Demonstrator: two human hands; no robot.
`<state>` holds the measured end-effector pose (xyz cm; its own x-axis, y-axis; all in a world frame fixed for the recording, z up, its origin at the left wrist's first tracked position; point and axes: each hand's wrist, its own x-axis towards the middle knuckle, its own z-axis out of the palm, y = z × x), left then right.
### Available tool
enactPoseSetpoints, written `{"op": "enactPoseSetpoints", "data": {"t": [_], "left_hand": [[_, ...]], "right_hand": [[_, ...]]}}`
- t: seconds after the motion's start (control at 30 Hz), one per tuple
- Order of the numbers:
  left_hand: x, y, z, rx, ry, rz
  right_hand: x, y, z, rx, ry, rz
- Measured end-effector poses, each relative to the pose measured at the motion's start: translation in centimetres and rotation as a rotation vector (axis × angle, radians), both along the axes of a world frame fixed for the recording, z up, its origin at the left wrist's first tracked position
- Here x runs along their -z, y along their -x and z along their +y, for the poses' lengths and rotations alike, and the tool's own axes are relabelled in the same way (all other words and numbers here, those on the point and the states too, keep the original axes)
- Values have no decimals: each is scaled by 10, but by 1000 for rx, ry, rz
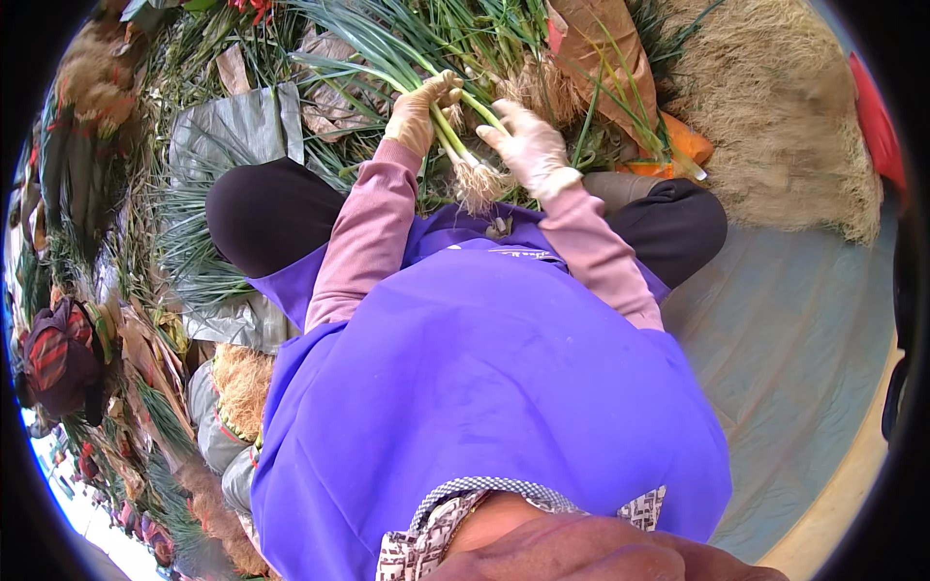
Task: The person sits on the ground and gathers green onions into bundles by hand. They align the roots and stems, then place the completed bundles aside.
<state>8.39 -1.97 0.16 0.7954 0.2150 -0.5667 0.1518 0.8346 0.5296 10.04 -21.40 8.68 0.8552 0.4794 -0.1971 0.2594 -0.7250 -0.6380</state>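
Observation:
My left hand (421, 109), in a pale thin glove, is closed around a few green onions (447, 135). Their long green leaves stretch to the upper left, and their white ends and stringy roots hang toward my lap. My right hand (529, 142), gloved the same way, is beside the stalks with its fingers apart; the fingertips lie close to one stalk, and whether they touch it I cannot tell. More green onions with roots (541, 87) lie just beyond my hands. A purple apron (494, 363) covers my front and lap, below both hands.
Brown paper (617, 51) and an orange packet (683, 138) lie past my right knee. A large heap of onions, roots outward (770, 116), stands at the right on a grey-green tarp (785, 319). Grey sheeting (225, 127) and leaves lie at left. Other people (62, 356) sit at the far left.

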Motion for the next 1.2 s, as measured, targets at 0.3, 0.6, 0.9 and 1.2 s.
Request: {"op": "enactPoseSetpoints", "data": {"t": [0.3,0.6,0.9,1.2], "left_hand": [[-8,6,6,-111,-89,47],[-53,4,35,-139,-134,-106],[-35,2,9,-7,212,-246],[-18,4,18,0,126,-180]], "right_hand": [[64,-22,-18,465,-809,165],[6,-64,-85,-162,61,408],[60,-186,-21,174,293,-214],[32,-175,-16,22,402,-1009]]}}
